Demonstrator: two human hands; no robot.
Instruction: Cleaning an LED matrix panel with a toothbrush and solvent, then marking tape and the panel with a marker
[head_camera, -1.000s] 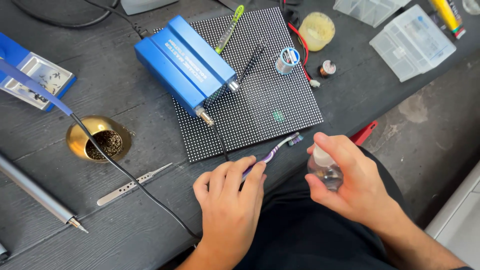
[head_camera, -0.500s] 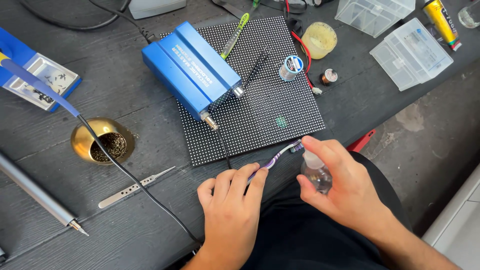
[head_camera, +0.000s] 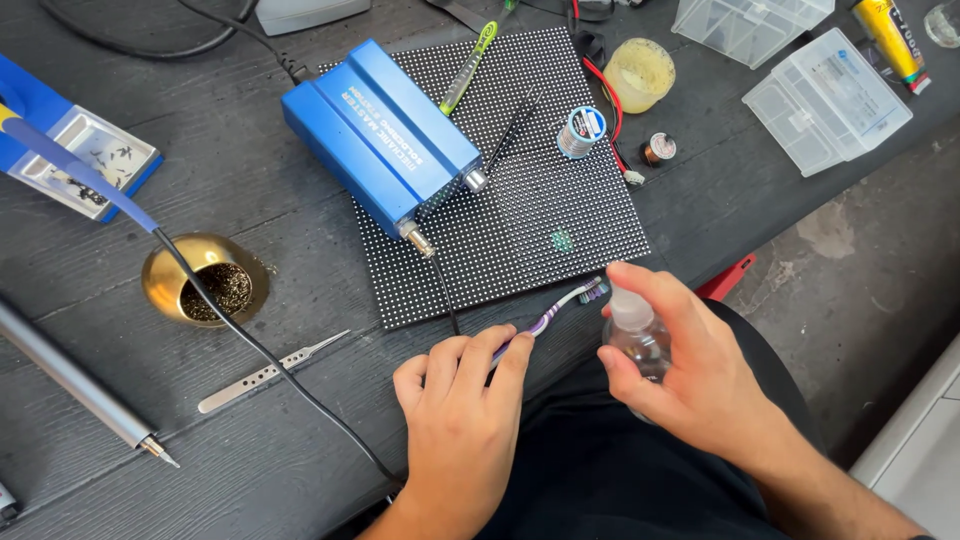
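I note a yellow tube (head_camera: 888, 36) at the table's far right corner, beside two clear plastic boxes (head_camera: 826, 98).

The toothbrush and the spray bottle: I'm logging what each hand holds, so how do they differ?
The toothbrush is long, thin and purple-and-white, lying nearly flat; the spray bottle is short, clear and upright. The left hand pinches the toothbrush at its handle end, while the right hand wraps around the spray bottle. Both sit at the near edge of the dotted panel, brush head next to the nozzle.
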